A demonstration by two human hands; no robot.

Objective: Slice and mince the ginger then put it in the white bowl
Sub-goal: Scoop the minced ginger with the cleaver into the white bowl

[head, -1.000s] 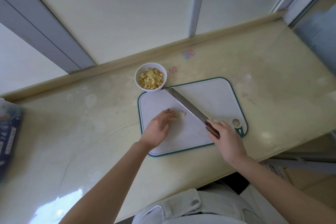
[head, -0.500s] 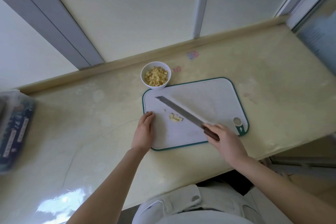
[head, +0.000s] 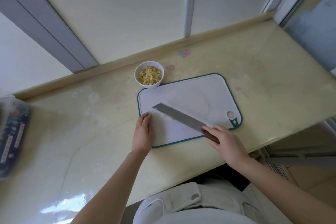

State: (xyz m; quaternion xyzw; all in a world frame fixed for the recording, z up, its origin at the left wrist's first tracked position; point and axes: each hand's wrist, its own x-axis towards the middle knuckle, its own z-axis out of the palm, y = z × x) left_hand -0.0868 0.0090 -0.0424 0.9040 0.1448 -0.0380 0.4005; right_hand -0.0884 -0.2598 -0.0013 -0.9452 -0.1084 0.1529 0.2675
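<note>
Right hand (head: pixel 227 143) grips the knife (head: pixel 180 117), blade slanted over a ginger bit (head: pixel 168 118) on the board (head: pixel 200 94). Left hand (head: pixel 143 132) lies flat on the board's left edge, fingers straight. Chopped ginger (head: pixel 150 77) sits in the bowl (head: pixel 149 86) behind.

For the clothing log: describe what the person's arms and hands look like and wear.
The left forearm and right forearm are bare, no sleeves in view. The left hand and right hand wear no gloves; no watch, ring or bracelet shows.
</note>
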